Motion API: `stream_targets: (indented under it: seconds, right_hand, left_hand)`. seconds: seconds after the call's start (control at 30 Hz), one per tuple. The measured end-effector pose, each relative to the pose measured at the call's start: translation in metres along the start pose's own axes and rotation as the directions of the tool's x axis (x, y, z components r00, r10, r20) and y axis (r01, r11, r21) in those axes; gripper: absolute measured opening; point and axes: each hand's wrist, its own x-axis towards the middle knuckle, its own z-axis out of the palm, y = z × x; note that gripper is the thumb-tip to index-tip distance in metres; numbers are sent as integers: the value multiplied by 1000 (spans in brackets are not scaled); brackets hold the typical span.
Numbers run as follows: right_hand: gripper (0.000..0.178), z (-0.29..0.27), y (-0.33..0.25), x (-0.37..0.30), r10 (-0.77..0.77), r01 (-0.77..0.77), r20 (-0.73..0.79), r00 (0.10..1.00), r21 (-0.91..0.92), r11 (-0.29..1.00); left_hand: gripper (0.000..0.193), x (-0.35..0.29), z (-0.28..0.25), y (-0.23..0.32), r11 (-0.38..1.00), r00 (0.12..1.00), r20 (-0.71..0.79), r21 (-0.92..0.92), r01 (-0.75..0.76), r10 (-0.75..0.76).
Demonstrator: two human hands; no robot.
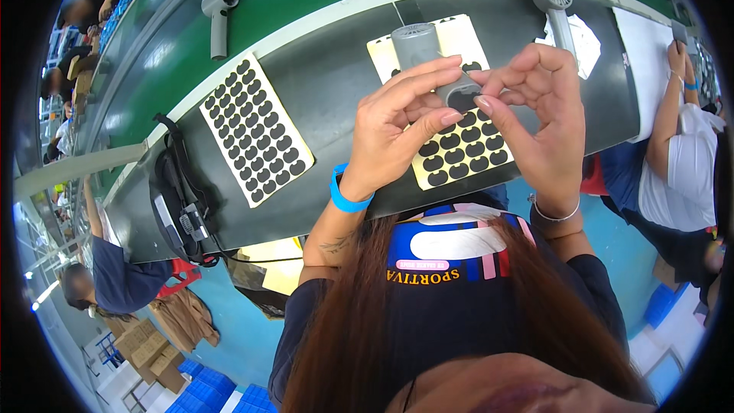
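The left hand (397,118) is half curled, gripping a grey part (443,93) between thumb and fingers, above the bench (329,76). The right hand (539,111) is bent in, thumb and forefinger nearly together at the part's right edge; whether they pinch it or something thin, I cannot tell. The part looks smooth and rounded, with a dark oval face. Below it lies a pale yellow sheet (464,177) of matt black, notched round stickers; a second sheet (256,134) lies to the left, two in all. One grey cylinder (415,47) with a slotted end is behind the left hand. Two grey fans lie farther off: one upper left (219,23), one upper right (560,19) by crumpled white paper (585,46).
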Motion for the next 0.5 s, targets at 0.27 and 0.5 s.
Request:
stream_targets:
  seconds: [0.27, 0.5]
  right_hand:
    - [37, 2, -5, -2, -16, 15, -19, 1000, -69, 998]
    - [41, 0, -10, -6, -78, 73, -5, 997, -298, 952]
  left_hand:
    - [36, 0, 5, 1, 998, 1000, -18, -58, 19, -20]
    - [33, -3, 17, 1, 998, 994, -106, -53, 36, -42]
